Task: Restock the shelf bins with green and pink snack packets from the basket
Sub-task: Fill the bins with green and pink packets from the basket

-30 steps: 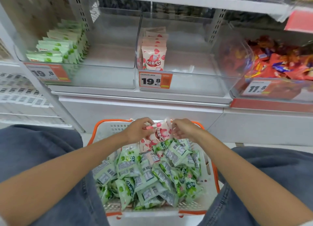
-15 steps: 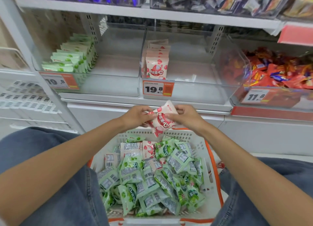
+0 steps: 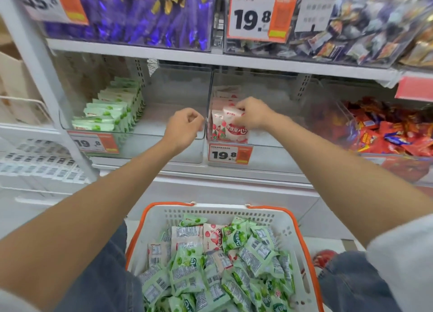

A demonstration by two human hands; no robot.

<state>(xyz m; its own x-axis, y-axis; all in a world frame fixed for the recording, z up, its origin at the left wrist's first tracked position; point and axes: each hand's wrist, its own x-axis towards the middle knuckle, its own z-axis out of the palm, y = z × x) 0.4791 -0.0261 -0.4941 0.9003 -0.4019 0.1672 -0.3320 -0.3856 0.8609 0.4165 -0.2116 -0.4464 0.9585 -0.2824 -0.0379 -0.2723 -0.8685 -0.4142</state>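
Observation:
My right hand (image 3: 254,114) reaches into the middle clear bin (image 3: 269,152) and grips a pink snack packet (image 3: 234,128) by its top, standing it at the front of a row of pink packets (image 3: 225,96). Beside that bin's left wall hovers my left hand (image 3: 185,125), fingers curled and holding nothing. The left clear bin (image 3: 164,148) holds a row of green packets (image 3: 112,111). Below, between my knees, sits the white basket (image 3: 290,232) with orange rim, filled with several green packets (image 3: 187,269) and a few pink ones (image 3: 212,238).
A red-wrapped snack bin (image 3: 386,133) stands right of the pink bin. The upper shelf (image 3: 210,57) carries purple packets (image 3: 131,14) and mixed sweets. Price tags reading 19.8 (image 3: 229,155) hang on the bin fronts. White wire shelving (image 3: 35,162) is at left.
Both hands lifted the pink packet from above the basket up to the shelf. My left hand let go; the right hand carried the packet into the middle bin. The view tilted upward.

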